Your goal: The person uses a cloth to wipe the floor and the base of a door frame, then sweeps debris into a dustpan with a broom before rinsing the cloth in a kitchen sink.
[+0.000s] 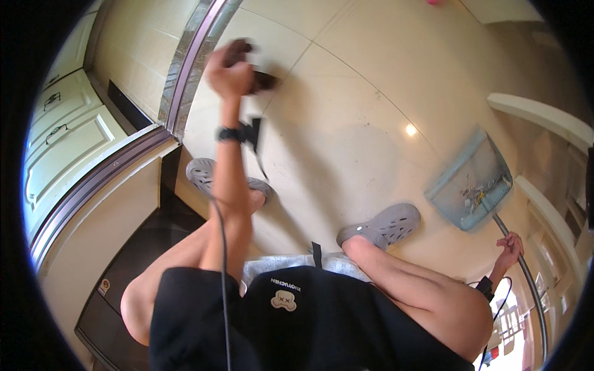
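Observation:
My left hand [233,76] is stretched out over the tiled floor, closed around a dark brown thing [263,81]. Motion blur hides what kind of thing it is; parts of it stick out above and to the right of my fist. At the right, my right hand [510,248] holds the dark pole handle [531,285] of a grey-blue plastic dustpan [452,181]. Inside the pan, near the handle end, lie dust, dark scraps and a yellow bit [481,196]. I cannot tell whether the pan touches the floor.
A door track [185,69] runs along the left, with cream cabinets [74,153] beyond. A black panel [139,259] is beside my left leg. Curved cream furniture legs [538,109] line the right. Small specks [366,124] dot the tiles. Grey clogs [394,225] are on my feet.

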A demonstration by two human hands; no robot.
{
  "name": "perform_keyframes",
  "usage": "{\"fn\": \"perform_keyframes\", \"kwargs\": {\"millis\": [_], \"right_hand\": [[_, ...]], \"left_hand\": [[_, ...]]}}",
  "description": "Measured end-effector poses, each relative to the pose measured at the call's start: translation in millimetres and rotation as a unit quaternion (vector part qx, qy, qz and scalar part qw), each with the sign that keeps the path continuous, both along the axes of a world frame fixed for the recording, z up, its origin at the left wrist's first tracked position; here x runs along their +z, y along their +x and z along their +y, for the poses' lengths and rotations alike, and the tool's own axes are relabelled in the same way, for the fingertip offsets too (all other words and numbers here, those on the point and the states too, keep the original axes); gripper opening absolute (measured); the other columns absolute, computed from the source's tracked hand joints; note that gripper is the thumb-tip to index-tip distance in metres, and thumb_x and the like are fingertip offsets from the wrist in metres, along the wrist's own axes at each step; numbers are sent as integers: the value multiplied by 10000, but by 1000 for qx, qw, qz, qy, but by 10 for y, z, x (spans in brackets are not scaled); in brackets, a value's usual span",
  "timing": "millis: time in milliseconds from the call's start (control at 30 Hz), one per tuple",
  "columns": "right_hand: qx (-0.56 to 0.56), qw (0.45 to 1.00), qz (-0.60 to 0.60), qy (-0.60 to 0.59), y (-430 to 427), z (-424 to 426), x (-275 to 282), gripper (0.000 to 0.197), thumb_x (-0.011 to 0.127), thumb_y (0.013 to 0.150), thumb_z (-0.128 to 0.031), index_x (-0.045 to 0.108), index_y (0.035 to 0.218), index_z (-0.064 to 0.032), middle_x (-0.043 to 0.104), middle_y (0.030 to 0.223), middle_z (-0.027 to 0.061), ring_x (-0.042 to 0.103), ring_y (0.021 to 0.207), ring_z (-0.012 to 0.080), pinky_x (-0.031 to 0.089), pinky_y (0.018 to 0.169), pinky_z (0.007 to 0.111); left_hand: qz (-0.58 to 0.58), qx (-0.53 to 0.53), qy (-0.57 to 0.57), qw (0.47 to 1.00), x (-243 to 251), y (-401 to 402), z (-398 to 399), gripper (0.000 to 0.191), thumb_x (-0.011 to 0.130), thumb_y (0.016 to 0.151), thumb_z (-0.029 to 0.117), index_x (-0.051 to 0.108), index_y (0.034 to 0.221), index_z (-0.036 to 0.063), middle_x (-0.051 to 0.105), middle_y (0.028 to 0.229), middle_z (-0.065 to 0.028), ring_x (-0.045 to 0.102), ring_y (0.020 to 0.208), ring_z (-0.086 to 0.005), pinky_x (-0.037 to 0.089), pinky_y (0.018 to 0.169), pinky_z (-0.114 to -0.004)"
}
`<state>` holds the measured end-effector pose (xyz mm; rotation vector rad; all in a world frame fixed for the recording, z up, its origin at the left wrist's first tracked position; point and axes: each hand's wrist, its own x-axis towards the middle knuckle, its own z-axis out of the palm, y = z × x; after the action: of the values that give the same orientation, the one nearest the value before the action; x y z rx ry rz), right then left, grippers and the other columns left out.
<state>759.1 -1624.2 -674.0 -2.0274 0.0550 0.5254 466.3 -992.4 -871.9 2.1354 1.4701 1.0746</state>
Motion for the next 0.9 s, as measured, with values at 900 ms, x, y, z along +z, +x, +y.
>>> {"fn": "perform_keyframes", "kwargs": {"millis": [900], "right_hand": [[34, 994, 102, -4, -589, 299, -72, 320, 567, 914, -257, 523, 705, -19, 586, 731, 139, 540, 600, 197, 455, 571, 318]], "left_hand": [[153, 81, -5, 985, 85, -761, -613, 353, 719, 686, 3, 755, 1034, 54, 713, 967, -85, 700, 897, -237, 552, 823, -315]]}}
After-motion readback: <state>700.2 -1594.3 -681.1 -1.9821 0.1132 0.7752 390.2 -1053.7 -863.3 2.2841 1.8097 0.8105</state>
